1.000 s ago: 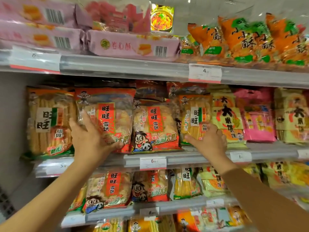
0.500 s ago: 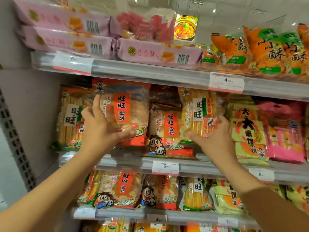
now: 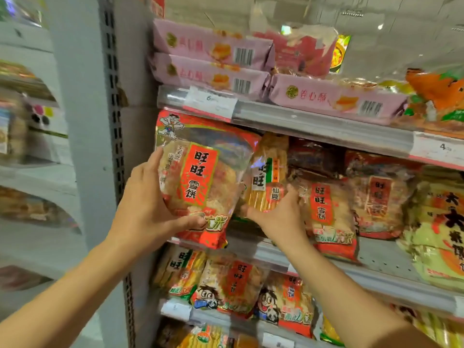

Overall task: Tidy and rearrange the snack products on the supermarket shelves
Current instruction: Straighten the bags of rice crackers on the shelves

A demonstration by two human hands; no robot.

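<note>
Two hands, two snack bags at the middle shelf's left end.

The left hand (image 3: 148, 209) grips a glossy red bag (image 3: 200, 182), upright with its long axis vertical and printed face outward, held in front of the shelf (image 3: 376, 270). The right hand (image 3: 278, 217) curls round the bottom of an orange bag (image 3: 270, 177), also upright, its left edge hidden behind the red one. Crinkly pink packs (image 3: 334, 99) lie flat above; the far right is cut off and blurred.
</note>
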